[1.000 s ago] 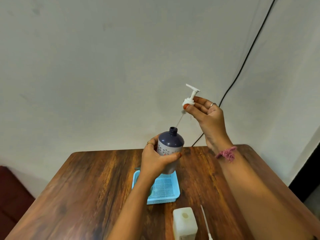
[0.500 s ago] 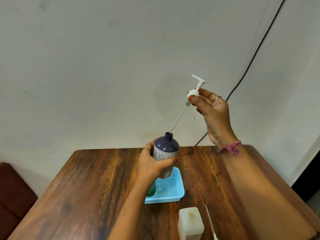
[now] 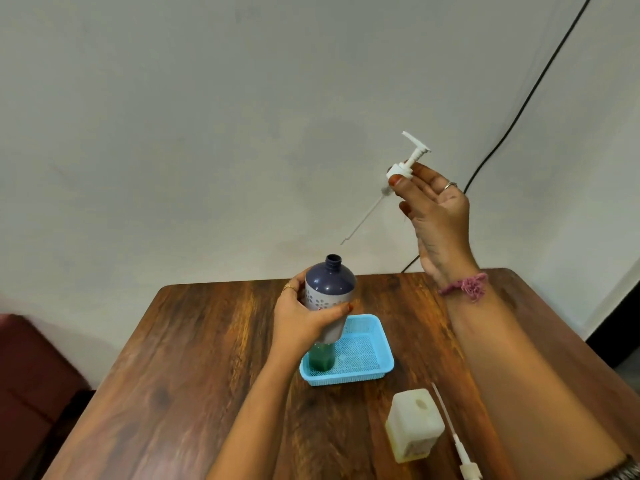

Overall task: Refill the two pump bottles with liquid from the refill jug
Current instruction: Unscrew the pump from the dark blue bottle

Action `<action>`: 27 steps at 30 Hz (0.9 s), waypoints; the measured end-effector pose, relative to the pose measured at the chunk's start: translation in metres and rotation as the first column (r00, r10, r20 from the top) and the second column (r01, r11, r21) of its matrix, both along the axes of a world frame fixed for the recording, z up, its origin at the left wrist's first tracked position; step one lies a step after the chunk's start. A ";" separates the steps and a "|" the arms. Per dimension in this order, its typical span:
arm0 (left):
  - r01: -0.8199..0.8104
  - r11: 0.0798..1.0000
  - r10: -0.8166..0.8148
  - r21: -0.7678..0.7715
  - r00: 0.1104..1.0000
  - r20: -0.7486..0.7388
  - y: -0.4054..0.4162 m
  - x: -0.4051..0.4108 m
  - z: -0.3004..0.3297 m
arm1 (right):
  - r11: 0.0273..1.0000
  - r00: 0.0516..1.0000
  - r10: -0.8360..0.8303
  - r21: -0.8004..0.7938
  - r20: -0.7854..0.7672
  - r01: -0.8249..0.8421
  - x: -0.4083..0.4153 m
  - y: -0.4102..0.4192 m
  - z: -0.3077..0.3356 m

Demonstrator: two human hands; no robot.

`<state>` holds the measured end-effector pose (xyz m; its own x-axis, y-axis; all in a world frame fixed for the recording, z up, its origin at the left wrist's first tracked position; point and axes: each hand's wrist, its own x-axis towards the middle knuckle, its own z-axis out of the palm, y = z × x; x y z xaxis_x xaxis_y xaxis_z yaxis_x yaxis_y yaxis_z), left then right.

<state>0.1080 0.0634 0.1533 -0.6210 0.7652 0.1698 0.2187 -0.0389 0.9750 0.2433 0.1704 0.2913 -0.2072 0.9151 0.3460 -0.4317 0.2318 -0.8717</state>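
My left hand (image 3: pixel 304 320) grips a dark blue and white flowered pump bottle (image 3: pixel 329 292), held above the table with its neck open. High to the right, my right hand (image 3: pixel 433 216) pinches the white pump head (image 3: pixel 403 169); its thin dip tube (image 3: pixel 363 216) hangs free, clear of the bottle's neck. A green bottle (image 3: pixel 322 358) stands in the blue mesh tray (image 3: pixel 367 370), mostly hidden behind the held bottle. Near the front sits a square white bottle (image 3: pixel 414 426) with an open mouth, and a second white pump (image 3: pixel 457 441) lies on the table beside it.
All this rests on a brown wooden table (image 3: pixel 207 375) set against a pale wall. A black cable (image 3: pixel 519 109) runs down the wall at the right. A dark red seat (image 3: pixel 27 375) is at the left.
My right hand has lifted the pump up and to the right, drawing the dip tube fully out of the blue bottle. My left hand keeps holding the bottle.
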 end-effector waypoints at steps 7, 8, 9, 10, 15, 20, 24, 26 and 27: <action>0.012 1.000 -0.011 -0.010 0.999 0.050 -0.029 -0.020 -0.026 | 0.989 0.986 -0.108 -0.111 -0.128 0.094 -0.015 -0.033 -0.048; 0.025 1.000 -0.024 -0.019 0.999 0.048 -0.034 -0.021 -0.033 | 0.985 0.983 -0.127 -0.137 -0.134 0.109 -0.015 -0.041 -0.061; 0.037 0.999 -0.036 -0.031 0.998 0.042 -0.040 -0.022 -0.041 | 0.979 0.979 -0.148 -0.163 -0.141 0.125 -0.015 -0.049 -0.074; 0.051 0.998 -0.049 -0.048 0.998 0.036 -0.045 -0.022 -0.050 | 0.971 0.973 -0.179 -0.187 -0.143 0.151 -0.014 -0.058 -0.088; 0.098 0.987 -0.092 -0.126 0.994 0.051 -0.073 -0.018 -0.100 | 0.895 0.948 -0.317 -0.334 -0.007 0.297 -0.004 -0.110 -0.174; 0.115 0.975 -0.100 -0.189 0.991 0.088 -0.094 -0.006 -0.144 | 0.751 0.889 -0.354 -0.479 0.289 0.455 0.015 -0.160 -0.260; 0.119 0.962 -0.097 -0.248 0.990 0.098 -0.105 0.000 -0.170 | 0.673 0.853 -0.267 -0.547 0.448 0.498 0.028 -0.181 -0.312; 0.128 0.954 -0.110 -0.272 0.991 0.081 -0.109 0.003 -0.179 | 0.659 0.820 -0.213 -0.542 0.531 0.522 0.033 -0.184 -0.333; 0.130 0.951 -0.114 -0.282 0.991 0.070 -0.110 0.004 -0.182 | 0.663 0.801 -0.188 -0.528 0.568 0.530 0.036 -0.184 -0.341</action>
<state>0.1116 -0.0470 -0.0292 -0.5220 0.8474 -0.0968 0.1785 0.2195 0.9591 0.2791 -0.0135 -0.0501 0.2236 0.8963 -0.3830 0.0187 -0.3969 -0.9177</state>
